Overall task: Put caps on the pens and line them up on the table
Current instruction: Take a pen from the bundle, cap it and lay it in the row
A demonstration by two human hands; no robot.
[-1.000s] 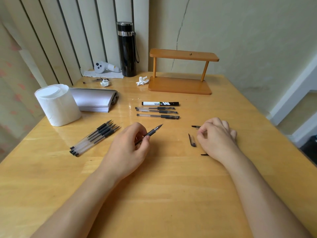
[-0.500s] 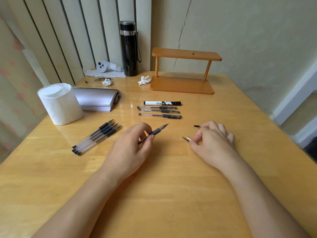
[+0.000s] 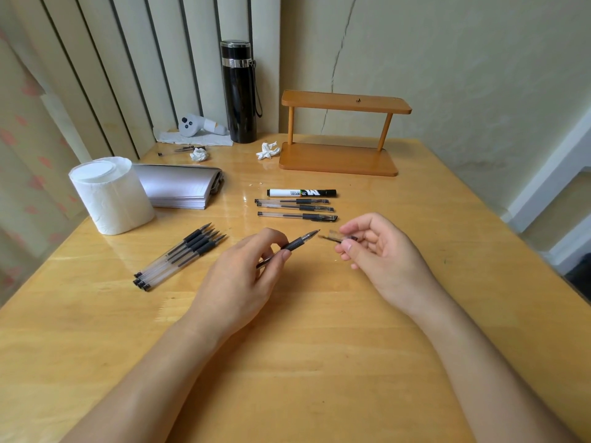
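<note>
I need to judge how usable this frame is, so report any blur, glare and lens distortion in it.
Head view: the cap in the right hand is smeared by motion blur, while the pen in the left hand stays sharp; soft window glare sheens the table near the capped pens; wide-angle distortion splays the blinds.

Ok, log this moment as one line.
left hand: holds uncapped pen | right hand: holds cap near tip | capped row: lined up

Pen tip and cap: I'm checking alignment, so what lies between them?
Nothing: head view shows only bare table behind the gap between pen tip and cap.
</note>
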